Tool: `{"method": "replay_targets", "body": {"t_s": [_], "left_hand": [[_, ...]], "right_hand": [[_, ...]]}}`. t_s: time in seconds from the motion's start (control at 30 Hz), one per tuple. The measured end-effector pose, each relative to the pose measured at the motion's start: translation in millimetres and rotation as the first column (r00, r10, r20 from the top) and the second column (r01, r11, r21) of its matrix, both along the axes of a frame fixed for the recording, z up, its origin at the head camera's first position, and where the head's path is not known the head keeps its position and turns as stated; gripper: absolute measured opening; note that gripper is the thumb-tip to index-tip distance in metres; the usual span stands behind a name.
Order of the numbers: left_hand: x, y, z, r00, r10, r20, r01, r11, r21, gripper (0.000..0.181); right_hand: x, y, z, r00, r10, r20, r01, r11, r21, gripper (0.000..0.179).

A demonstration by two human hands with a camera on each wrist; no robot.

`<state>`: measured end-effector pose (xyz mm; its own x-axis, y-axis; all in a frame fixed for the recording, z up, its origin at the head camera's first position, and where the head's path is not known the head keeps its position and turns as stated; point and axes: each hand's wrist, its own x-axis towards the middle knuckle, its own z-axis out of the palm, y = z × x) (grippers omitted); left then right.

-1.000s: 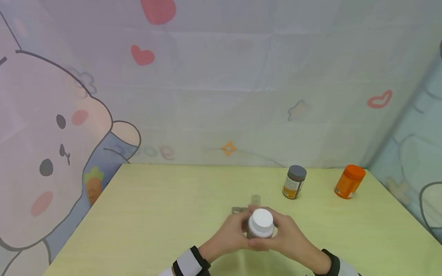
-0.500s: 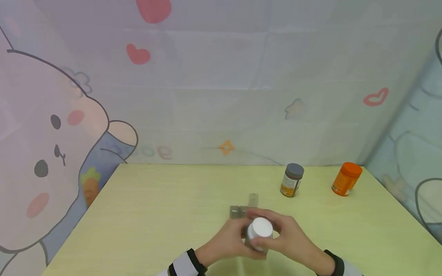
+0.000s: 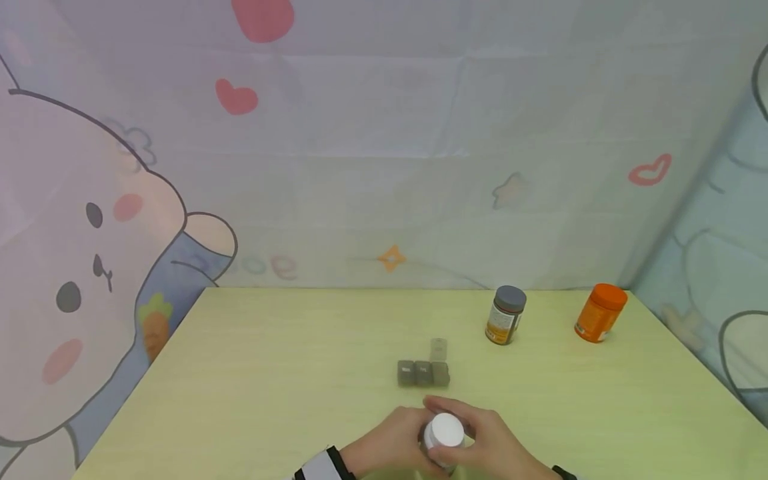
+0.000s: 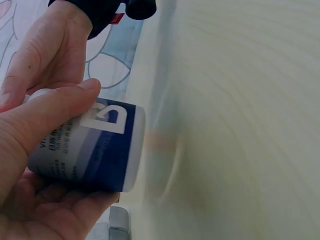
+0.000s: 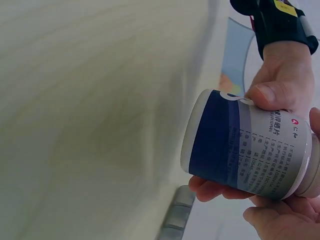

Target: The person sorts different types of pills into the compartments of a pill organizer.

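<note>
Bottle [image 4: 97,147] between two grips — left hand [image 3: 396,437] clasping its body, right hand [image 3: 489,437] its cap [image 3: 448,429] end.

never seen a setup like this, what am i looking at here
There's no machine here, just a person working bare-handed, wearing cameras on the head and each wrist. The wide picture is the head's; the close ones come from the wrists. The left hand and right hand together hold a white-capped bottle with a blue and white label. On the yellowish table are a grey-capped jar, an orange jar and, nearer the person, a small grey three-part box with one lid open.
</note>
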<state>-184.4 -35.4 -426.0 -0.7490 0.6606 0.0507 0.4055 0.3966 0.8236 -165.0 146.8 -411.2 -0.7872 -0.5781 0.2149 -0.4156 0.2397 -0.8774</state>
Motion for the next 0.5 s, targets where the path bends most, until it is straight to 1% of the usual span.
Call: {"method": "replay_targets", "body": {"t_s": [0.1,0.3,0.37,0.5], "left_hand": [[-0.1,0.6,-3.5,1.000,-0.002,0.028,0.002,1.000,-0.002,0.037],[-1.0,0.2,-7.8,0.998,0.022,0.059,-0.022,1.000,-0.004,0.036],[-1.8,-0.9,-8.0,0.999,0.023,0.044,-0.023,1.000,-0.007,0.036],[-3.2,-2.9,-9.1,1.000,0.020,-0.016,-0.020,1.000,-0.022,0.035]], "right_hand": [[0.2,1.1,-4.9,1.000,0.004,0.008,-0.004,1.000,0.020,0.059],[1.2,-0.1,-8.8,0.998,-0.038,0.052,0.035,0.997,0.061,0.061],[1.2,-1.7,-8.9,0.995,-0.047,0.090,0.043,0.998,0.051,0.062],[0.6,-5.1,-10.3,0.985,-0.055,0.165,0.054,0.998,0.012,0.063]]}}
